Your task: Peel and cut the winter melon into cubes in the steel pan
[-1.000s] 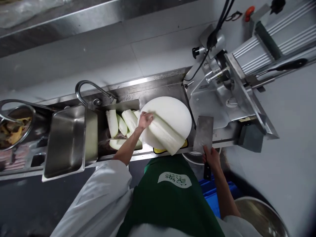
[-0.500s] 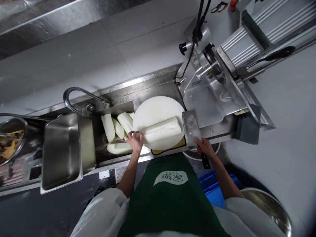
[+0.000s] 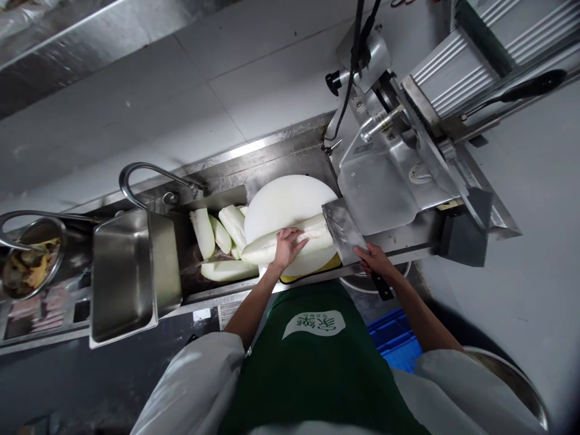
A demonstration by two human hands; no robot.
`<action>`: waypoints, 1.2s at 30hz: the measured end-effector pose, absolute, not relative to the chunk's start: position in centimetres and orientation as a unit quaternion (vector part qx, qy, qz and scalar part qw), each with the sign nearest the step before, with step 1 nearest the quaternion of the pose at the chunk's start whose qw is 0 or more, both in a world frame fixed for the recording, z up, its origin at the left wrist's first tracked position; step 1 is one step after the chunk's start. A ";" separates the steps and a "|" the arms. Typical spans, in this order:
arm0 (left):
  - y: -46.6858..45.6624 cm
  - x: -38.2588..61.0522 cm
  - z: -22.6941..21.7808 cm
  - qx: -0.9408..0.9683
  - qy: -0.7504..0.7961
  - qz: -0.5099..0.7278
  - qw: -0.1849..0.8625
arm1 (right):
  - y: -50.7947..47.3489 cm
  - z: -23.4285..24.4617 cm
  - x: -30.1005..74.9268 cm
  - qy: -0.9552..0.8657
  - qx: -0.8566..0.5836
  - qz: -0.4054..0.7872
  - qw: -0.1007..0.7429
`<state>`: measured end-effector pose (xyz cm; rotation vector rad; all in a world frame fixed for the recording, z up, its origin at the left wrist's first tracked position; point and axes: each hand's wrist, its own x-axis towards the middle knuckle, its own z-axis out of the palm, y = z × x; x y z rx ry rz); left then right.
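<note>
A long wedge of winter melon (image 3: 259, 249), with white flesh and a pale green rind, lies across the lower part of a round white cutting board (image 3: 285, 199). Its left end sticks out past the board's edge. My left hand (image 3: 287, 248) rests over its middle, fingers curled on top. In my right hand (image 3: 375, 262) is the black handle of a cleaver (image 3: 343, 231). The broad blade stands at the wedge's right end; whether it touches the flesh I cannot tell. More melon wedges (image 3: 202, 234) lie in the sink left of the board.
A deep steel pan (image 3: 123, 266) sits at the sink's left side beneath a curved faucet (image 3: 136, 166). Right of the board stands a metal slicing machine (image 3: 385, 181). A yellow-edged mat (image 3: 333, 263) shows under the board. Far left, a bowl (image 3: 34, 260) holds food scraps.
My left hand has moved right, from the wedge's left end onto its middle. The cleaver has shifted slightly left and tilted, its blade now by the wedge's right end.
</note>
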<state>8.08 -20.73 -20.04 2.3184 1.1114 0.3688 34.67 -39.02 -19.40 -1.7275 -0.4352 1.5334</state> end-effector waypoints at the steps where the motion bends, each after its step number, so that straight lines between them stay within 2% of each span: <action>1: -20.7 8.0 -20.1 0.859 0.413 0.136 0.269 | -39.0 -19.4 34.8 -0.174 -0.676 0.604 0.383; 25: -20.8 8.3 -20.7 0.864 0.399 0.116 0.285 | -36.7 -20.6 33.2 -0.230 -0.700 0.577 0.354; 28: -20.2 5.1 -19.0 0.874 0.392 0.103 0.268 | -36.3 -21.2 32.3 -0.237 -0.706 0.561 0.362; 31: -18.8 -1.2 -17.5 0.847 0.475 0.096 0.220 | -36.0 -21.6 31.8 -0.254 -0.707 0.555 0.358; 36: -16.9 -8.8 -17.9 0.798 0.527 0.054 0.287 | -34.9 -21.7 30.8 -0.224 -0.707 0.563 0.365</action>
